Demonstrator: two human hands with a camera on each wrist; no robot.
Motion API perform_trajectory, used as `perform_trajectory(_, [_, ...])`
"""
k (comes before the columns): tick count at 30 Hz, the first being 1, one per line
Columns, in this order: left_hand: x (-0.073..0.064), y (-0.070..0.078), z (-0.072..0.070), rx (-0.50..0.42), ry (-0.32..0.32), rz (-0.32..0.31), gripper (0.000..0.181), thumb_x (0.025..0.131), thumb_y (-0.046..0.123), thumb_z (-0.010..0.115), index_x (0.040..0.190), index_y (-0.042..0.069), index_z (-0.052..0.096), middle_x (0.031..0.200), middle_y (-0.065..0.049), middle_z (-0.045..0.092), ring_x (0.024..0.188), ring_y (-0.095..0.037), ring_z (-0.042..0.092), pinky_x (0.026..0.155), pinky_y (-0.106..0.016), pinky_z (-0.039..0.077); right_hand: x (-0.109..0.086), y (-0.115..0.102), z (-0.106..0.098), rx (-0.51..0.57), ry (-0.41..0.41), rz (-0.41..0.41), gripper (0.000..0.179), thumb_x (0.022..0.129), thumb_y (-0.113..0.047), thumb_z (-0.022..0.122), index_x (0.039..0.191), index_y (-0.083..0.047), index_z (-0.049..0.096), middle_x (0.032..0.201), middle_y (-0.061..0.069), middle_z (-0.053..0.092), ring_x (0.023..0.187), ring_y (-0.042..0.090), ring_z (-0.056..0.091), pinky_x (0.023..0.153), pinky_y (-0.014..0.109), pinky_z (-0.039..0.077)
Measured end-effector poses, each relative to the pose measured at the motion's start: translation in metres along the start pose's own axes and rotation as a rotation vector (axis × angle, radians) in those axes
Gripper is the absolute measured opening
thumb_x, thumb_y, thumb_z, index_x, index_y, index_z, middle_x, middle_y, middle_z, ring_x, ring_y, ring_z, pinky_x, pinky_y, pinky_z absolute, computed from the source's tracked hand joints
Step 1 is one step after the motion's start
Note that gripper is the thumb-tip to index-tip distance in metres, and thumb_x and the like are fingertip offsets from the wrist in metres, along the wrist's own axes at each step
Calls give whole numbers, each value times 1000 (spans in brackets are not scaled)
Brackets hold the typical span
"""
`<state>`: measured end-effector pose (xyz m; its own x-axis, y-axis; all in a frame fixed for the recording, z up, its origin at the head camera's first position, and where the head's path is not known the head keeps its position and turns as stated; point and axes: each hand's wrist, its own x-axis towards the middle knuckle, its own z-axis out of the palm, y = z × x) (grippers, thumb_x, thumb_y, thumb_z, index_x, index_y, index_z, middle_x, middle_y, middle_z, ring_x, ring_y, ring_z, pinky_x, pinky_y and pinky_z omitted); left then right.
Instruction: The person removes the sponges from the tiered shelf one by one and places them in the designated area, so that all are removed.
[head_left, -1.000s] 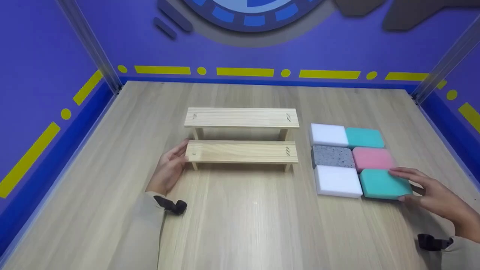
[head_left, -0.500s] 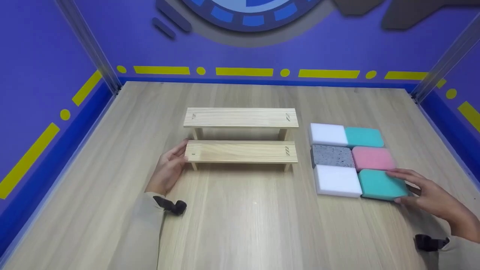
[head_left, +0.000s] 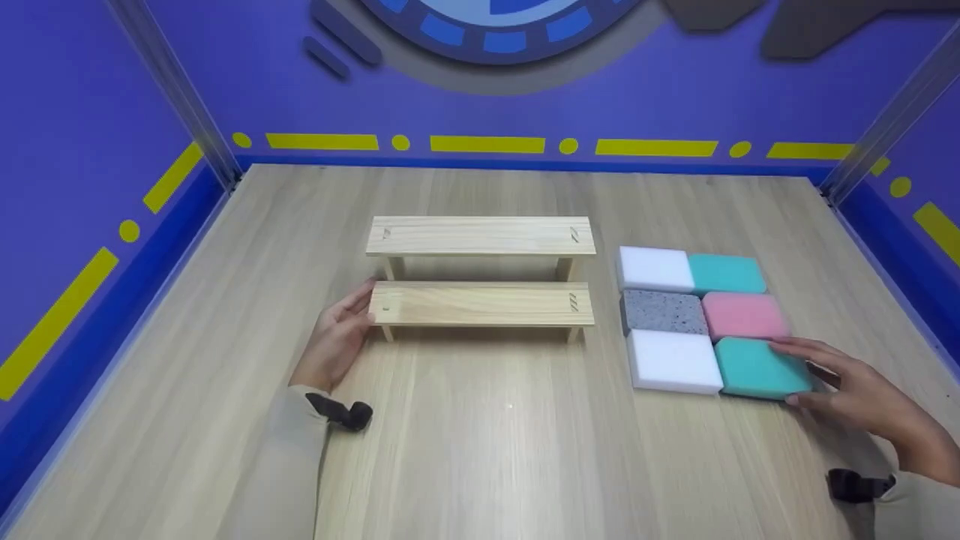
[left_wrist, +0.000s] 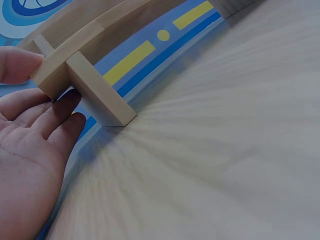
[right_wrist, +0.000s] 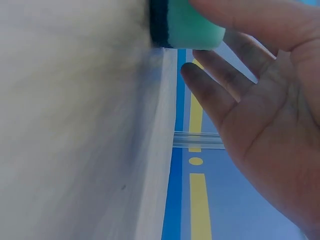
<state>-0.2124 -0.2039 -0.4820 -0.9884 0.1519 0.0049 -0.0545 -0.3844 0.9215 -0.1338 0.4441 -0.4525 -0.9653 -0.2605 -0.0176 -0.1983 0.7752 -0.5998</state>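
A two-tier wooden stand [head_left: 481, 304] is at mid-table in the head view. My left hand [head_left: 339, 336] holds the left end of its front board, thumb on the board's end and fingers underneath in the left wrist view. To the right, several sponges sit in two columns. My right hand [head_left: 862, 386] grips the nearest teal sponge [head_left: 761, 367] at its right end, thumb at the front edge and a finger at the back. The right wrist view shows that sponge's dark underside [right_wrist: 159, 24]. Beside it lie a white sponge [head_left: 675, 361] and a pink sponge [head_left: 744, 315].
A grey speckled sponge [head_left: 664, 313], another white sponge [head_left: 654, 268] and a second teal sponge [head_left: 726, 273] complete the block. Blue walls with yellow marks [head_left: 487, 144] bound the wooden table [head_left: 480, 450] at the back and sides.
My right hand has shifted slightly left, and the teal sponge in its grip has moved a little left with it. My left hand stays on the stand.
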Motion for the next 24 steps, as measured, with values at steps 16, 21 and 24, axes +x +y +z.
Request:
perform_trajectory(16, [1,0,0,3,4,6,64,87,-15,38,147,-12,17,159,-24,13,147,-31,16,100,-15,42,-4,-3,-1,-27,18,9,73,79,-24,76,145,-14,45,132,-45,19,115,-34,11,90,-8,12])
perform_trajectory(21, [0,1,1,-30,19,6,64,85,-16,35,147,-14,16,158,-24,14,147,-30,15,100,-15,41,-4,-8,0,47,45,10,72,83,-20,74,146,-12,41,135,-42,22,116,-32,14,118,21,18])
perform_trajectory(24, [1,2,1,-54,28,0,62,88,-13,34,147,-12,16,159,-21,14,148,-27,14,100,-16,40,-3,-12,0,52,82,20,70,86,-22,71,147,-11,39,133,-43,21,123,-28,12,112,64,15])
